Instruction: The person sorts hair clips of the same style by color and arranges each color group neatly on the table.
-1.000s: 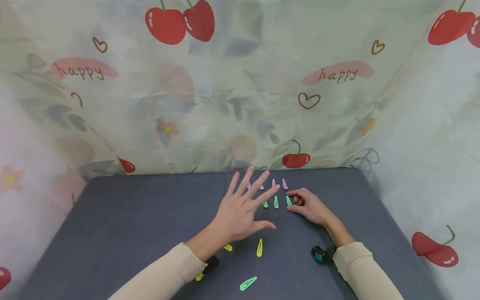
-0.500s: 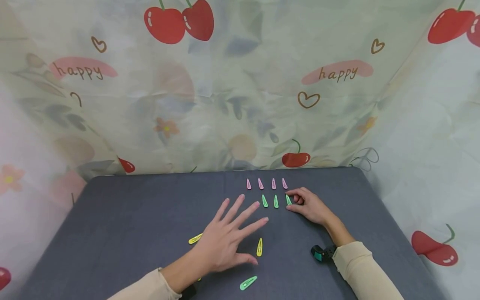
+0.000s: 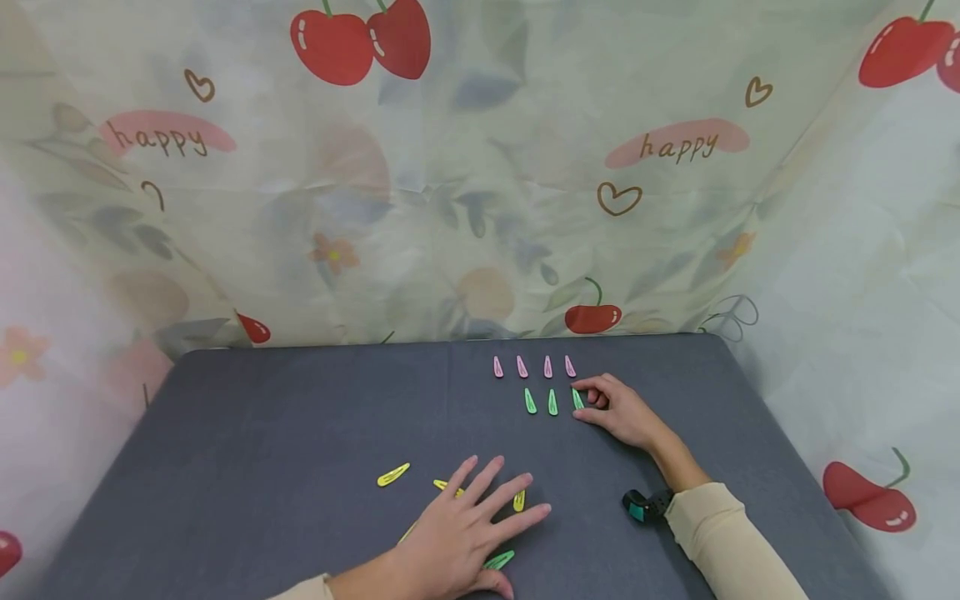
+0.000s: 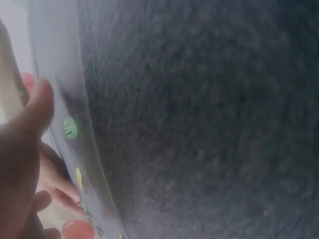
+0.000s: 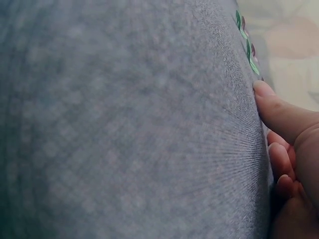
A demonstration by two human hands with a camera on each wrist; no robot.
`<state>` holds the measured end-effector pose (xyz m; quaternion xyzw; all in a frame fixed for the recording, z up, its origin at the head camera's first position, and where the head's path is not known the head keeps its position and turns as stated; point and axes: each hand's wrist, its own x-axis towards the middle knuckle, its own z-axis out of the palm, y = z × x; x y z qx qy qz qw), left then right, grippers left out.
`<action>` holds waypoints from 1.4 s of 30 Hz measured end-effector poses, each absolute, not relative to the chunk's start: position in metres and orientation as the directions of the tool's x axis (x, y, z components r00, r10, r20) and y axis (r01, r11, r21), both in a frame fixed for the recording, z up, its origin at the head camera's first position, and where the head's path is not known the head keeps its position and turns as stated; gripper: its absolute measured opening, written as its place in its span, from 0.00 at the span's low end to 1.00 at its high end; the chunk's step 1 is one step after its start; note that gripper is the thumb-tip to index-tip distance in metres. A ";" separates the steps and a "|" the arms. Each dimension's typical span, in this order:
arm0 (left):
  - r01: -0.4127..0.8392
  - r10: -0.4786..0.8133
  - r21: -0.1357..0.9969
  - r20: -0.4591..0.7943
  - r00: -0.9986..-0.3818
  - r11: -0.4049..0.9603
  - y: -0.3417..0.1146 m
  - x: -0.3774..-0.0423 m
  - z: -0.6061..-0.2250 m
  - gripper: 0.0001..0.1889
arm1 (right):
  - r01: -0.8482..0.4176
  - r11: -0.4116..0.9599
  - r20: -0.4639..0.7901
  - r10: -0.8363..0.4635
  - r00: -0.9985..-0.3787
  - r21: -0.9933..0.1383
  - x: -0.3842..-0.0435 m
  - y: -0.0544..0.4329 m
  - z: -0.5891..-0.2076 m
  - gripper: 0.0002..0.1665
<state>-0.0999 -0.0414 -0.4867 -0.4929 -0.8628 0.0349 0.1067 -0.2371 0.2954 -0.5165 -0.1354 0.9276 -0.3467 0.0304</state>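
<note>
My right hand (image 3: 618, 414) pinches a green snap hair clip (image 3: 577, 400) between thumb and forefinger, on the table at the right end of a short row. Two more green clips (image 3: 552, 402) lie to its left. Lower down, my left hand (image 3: 468, 533) is spread palm down above the table with its fingers straight. A loose green hair clip (image 3: 500, 560) lies beside its thumb, partly covered. Around that hand are several yellow hair clips (image 3: 393, 475), some partly hidden by it. In the left wrist view the loose green clip (image 4: 71, 128) shows beyond the thumb.
Behind the green row stands a row of several pink hair clips (image 3: 522, 367). The dark grey table (image 3: 247, 450) ends at a printed curtain (image 3: 420, 275) at the back, with a white printed curtain (image 3: 862, 333) at the right. A black wrist device (image 3: 647, 506) sits at my right wrist.
My left hand has drawn back toward me, from over the clip rows to the loose green clip, uncovering the pink and green rows. My right hand has stayed in place.
</note>
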 end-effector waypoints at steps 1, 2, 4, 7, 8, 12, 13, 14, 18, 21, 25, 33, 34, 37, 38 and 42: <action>0.844 0.860 -0.171 0.144 -0.489 0.508 -0.041 -0.099 -0.487 0.49 | -0.232 0.723 0.039 -0.273 -0.961 -0.650 -0.237 0.295 -0.516 0.27; 0.843 0.861 -0.180 0.140 -0.488 0.507 -0.041 -0.099 -0.488 0.49 | -0.233 0.724 0.040 -0.274 -0.961 -0.649 -0.237 0.295 -0.516 0.27; 0.839 0.859 -0.187 0.148 -0.491 0.511 -0.040 -0.099 -0.488 0.49 | -0.236 0.725 0.043 -0.274 -0.961 -0.647 -0.237 0.295 -0.516 0.27; 0.826 0.844 -0.184 0.192 -0.501 0.533 -0.040 -0.100 -0.489 0.47 | -0.238 0.724 0.046 -0.274 -0.961 -0.648 -0.237 0.295 -0.515 0.27; 0.819 0.836 -0.183 0.208 -0.508 0.544 -0.040 -0.100 -0.490 0.45 | -0.238 0.722 0.047 -0.274 -0.961 -0.649 -0.237 0.295 -0.515 0.27; 0.811 0.823 -0.166 0.220 -0.524 0.561 -0.039 -0.100 -0.490 0.34 | -0.240 0.720 0.043 -0.281 -0.959 -0.651 -0.238 0.296 -0.516 0.27; 0.817 0.828 -0.155 0.200 -0.524 0.555 -0.039 -0.100 -0.489 0.31 | -0.240 0.719 0.042 -0.282 -0.959 -0.652 -0.238 0.296 -0.517 0.27; 0.826 0.835 -0.141 0.174 -0.522 0.546 -0.038 -0.100 -0.488 0.28 | -0.239 0.718 0.041 -0.281 -0.959 -0.654 -0.238 0.296 -0.517 0.27; 0.848 0.852 -0.088 0.081 -0.517 0.523 -0.034 -0.099 -0.485 0.15 | -0.237 0.717 0.045 -0.276 -0.960 -0.655 -0.237 0.297 -0.517 0.27; 0.842 0.850 -0.121 0.078 -0.521 0.526 -0.030 -0.099 -0.484 0.10 | -0.238 0.718 0.045 -0.277 -0.960 -0.654 -0.237 0.298 -0.518 0.27; 0.833 0.855 -0.195 0.094 -0.510 0.518 -0.027 -0.100 -0.483 0.05 | -0.237 0.718 0.041 -0.279 -0.960 -0.655 -0.236 0.297 -0.518 0.27; 0.833 0.834 0.039 -0.040 -0.551 0.552 -0.023 -0.107 -0.474 0.04 | -0.240 0.711 0.045 -0.281 -0.959 -0.661 -0.236 0.297 -0.520 0.27; 0.812 0.820 0.118 -0.075 -0.567 0.572 -0.022 -0.109 -0.473 0.05 | -0.239 0.712 0.045 -0.281 -0.959 -0.661 -0.236 0.297 -0.521 0.27; 0.701 0.769 0.330 -0.151 -0.622 0.632 -0.021 -0.117 -0.468 0.04 | -0.236 0.714 0.042 -0.278 -0.960 -0.659 -0.236 0.297 -0.521 0.27; 0.668 0.753 0.375 -0.149 -0.641 0.643 -0.022 -0.119 -0.466 0.04 | -0.235 0.715 0.042 -0.277 -0.960 -0.659 -0.236 0.297 -0.520 0.27; 0.552 0.687 0.527 -0.085 -0.722 0.646 -0.023 -0.132 -0.462 0.03 | -0.231 0.714 0.041 -0.273 -0.961 -0.661 -0.237 0.296 -0.520 0.27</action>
